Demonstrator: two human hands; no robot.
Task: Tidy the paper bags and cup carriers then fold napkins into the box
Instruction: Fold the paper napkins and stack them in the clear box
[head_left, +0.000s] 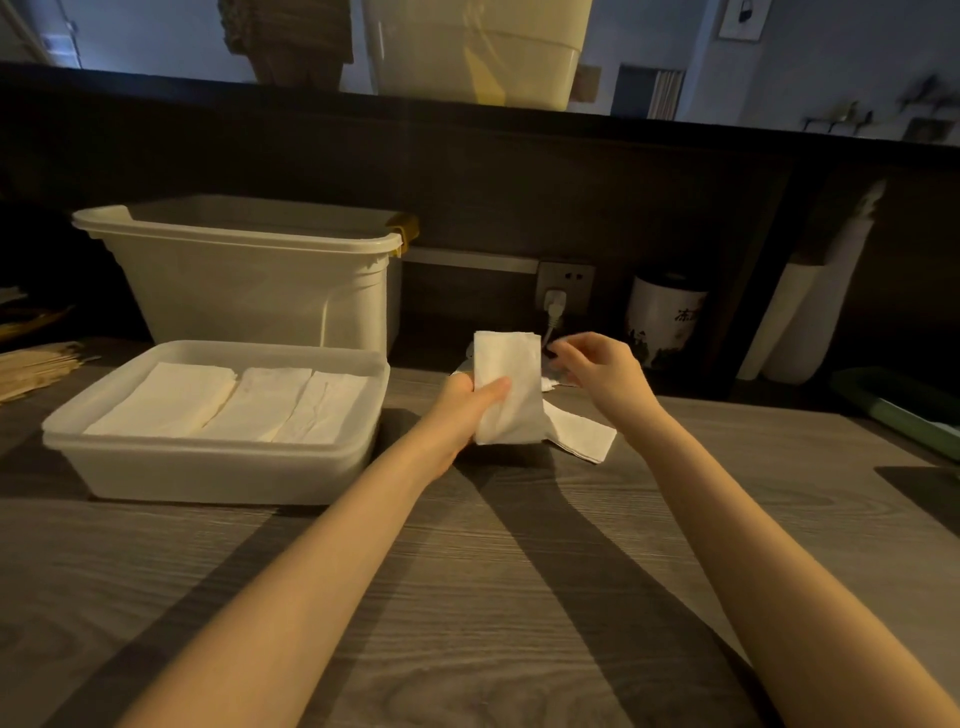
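1. The landmark I use is the shallow box (215, 457), a pale plastic tray that stands on the bench (467, 597) at the left of the person's arms.
2. Inside this box three rows of folded napkins (234, 397) already lie side by side, so I judge the napkin step is in hand and well advanced; the bags and carriers seem to be finished, though I cannot check it from here.
3. The left hand (457, 410) is just right of the box, lifted above the bench. Its grip is closed on a folded napkin (511, 387), thumb across the front, the other fingers hidden behind the paper, and the napkin stands almost upright.
4. The right hand (597, 369) is further right of the box, close beside the held napkin but not touching it. Its fingers are loosely bent and hold nothing that I can see.
5. Under the two hands, right of the box, more loose napkins (582, 434) lie flat on the bench.
6. Behind the box stands a taller plastic bin (249, 280), and left of the box some brown paper items (31, 366) show at the edge.
7. The next move, I think, is to carry the held napkin left over the rim of the box and lay it flat on a row. The fold must stay closed, and the edges should line up with the rows below.
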